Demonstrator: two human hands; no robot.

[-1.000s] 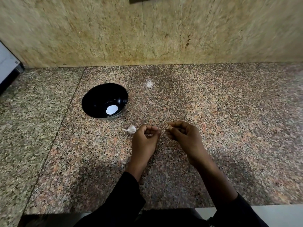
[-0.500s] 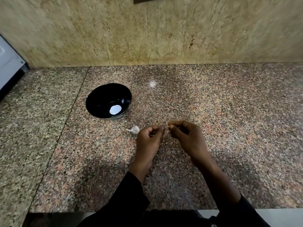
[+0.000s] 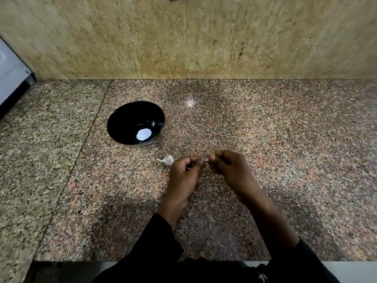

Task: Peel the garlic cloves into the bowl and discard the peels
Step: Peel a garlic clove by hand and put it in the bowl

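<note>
Clove (image 3: 206,159) mostly hid btwn fingertips

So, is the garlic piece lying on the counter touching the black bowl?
Apart. The head view shows bare counter between the garlic piece and the black bowl.

One black bowl (image 3: 130,119) stands on the speckled granite counter (image 3: 285,152), at about ten o'clock from the middle of the view. One white garlic piece (image 3: 167,159) lies on the counter at five o'clock from the bowl, just beside the hands. One small pale clove (image 3: 206,159) shows pinched between the fingertips, mostly hidden. Two hands are in view: one left hand (image 3: 183,176) and one right hand (image 3: 232,170), meeting near six o'clock. One white appliance edge (image 3: 12,74) sits at nine o'clock. Two wall slabs stand behind.
</note>
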